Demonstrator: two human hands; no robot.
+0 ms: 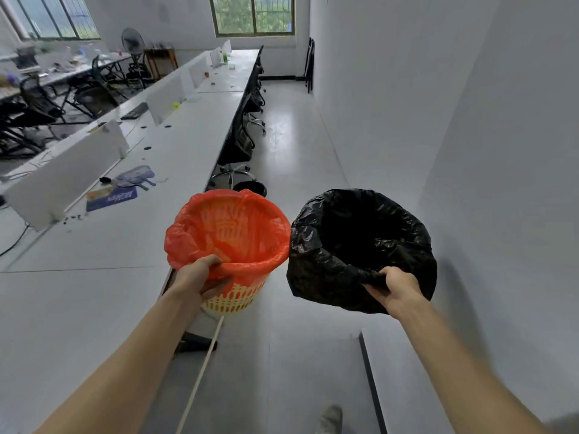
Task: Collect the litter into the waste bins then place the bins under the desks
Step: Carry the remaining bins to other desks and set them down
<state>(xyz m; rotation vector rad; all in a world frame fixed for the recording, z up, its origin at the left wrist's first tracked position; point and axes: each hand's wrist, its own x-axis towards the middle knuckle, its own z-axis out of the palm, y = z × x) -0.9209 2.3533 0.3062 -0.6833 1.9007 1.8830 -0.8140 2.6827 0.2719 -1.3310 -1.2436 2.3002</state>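
Note:
I hold two waste bins in the air in front of me over the aisle. My left hand [197, 277] grips the near rim of a yellow lattice bin lined with a red bag [232, 242]. My right hand [396, 288] grips the near rim of a bin wrapped in a black bag [360, 245]. Both bins look empty inside. A long white desk [94, 277] runs along my left. Small litter bits [73, 218] lie on it near a white divider.
A blue mat [111, 198] and a blue hand fan [134, 177] lie on the desk. Black office chairs [236, 145] stand along the desk's right side, with another black bin [250, 187] on the floor. A thin pale stick [200, 377] slants below the red bin. A white wall stands at right.

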